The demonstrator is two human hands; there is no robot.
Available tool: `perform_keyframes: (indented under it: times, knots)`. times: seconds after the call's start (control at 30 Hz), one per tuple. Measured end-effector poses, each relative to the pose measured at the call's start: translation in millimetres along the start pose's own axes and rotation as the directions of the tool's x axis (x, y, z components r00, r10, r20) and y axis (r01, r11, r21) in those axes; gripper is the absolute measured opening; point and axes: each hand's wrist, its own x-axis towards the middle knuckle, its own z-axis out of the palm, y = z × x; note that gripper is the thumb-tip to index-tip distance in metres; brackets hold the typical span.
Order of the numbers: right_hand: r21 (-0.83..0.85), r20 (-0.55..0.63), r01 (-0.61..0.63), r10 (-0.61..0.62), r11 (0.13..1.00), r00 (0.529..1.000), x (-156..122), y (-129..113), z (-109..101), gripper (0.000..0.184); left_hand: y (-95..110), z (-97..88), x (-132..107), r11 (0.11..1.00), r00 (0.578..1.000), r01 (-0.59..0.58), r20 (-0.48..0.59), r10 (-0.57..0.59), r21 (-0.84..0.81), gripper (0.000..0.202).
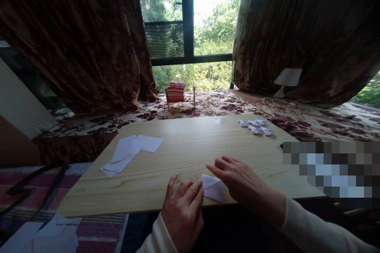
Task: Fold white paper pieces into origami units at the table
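A small folded white paper (212, 188) lies near the front edge of the wooden table, a diagonal flap across its top. My left hand (184, 209) grips it along the left side, fingertips pressed at that edge and thumb hidden; the little finger sticks up. My right hand (242, 180) rests against the right side of this paper, its index finger stretched left just beyond the top corner. The other right fingers are loosely bent, and the right thumb is out of sight. At the back right sit several folded paper pieces (255, 126) with pointed ends.
Flat white sheets (126, 151) lie at the left of the table (175, 146). A small white scrap (218, 121) is near the far edge. More papers (44, 237) are at lower left. Beyond stand a rack with folded red-striped cloths (176, 91) and a white lamp (287, 77).
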Motion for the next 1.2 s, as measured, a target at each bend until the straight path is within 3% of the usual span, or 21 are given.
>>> perform_keyframes:
  times: [0.2,0.37,0.47,0.63,0.77,0.93,1.1,1.2]
  knots:
    - [0.054,-0.055,-0.007,0.010,0.998,0.998,-14.0,-22.7,16.6,0.024,2.4,0.8,2.8,1.000,0.999,0.016,0.032,-0.016,-0.003,0.033]
    - [0.001,-0.109,-0.033,0.033,0.999,0.994,-23.8,-18.6,27.0,0.028,5.5,2.0,3.6,0.999,1.000,0.014,0.014,-0.015,0.037,0.031]
    - [-0.030,-0.115,-0.055,0.051,0.998,0.992,-28.0,-11.4,22.3,0.026,6.7,2.3,3.7,0.999,1.000,0.007,0.007,-0.008,0.045,0.029]
    - [-0.018,0.023,-0.055,0.056,0.998,0.998,-19.6,-6.1,-1.0,0.016,5.4,1.7,5.6,1.000,1.000,0.005,-0.013,-0.005,0.025,0.028]
    - [0.020,-0.065,-0.035,0.036,0.999,0.997,-18.2,-15.8,4.0,0.026,3.6,2.8,2.7,1.000,1.000,-0.002,-0.016,0.002,0.008,0.031]
    - [0.050,-0.089,-0.058,0.062,0.997,0.994,-23.2,-24.3,20.9,0.023,3.2,7.6,2.8,0.998,0.994,0.013,0.112,-0.019,0.058,0.047]
    - [0.074,-0.108,-0.048,0.055,0.996,0.993,-24.0,-21.9,19.9,0.022,-0.8,13.1,19.9,0.986,0.961,0.024,0.268,-0.068,0.164,0.057]
    - [0.062,-0.101,-0.057,0.063,0.996,0.993,-23.2,-22.9,18.6,0.020,-6.0,15.9,26.2,0.977,0.949,-0.040,0.315,-0.028,0.208,0.058]
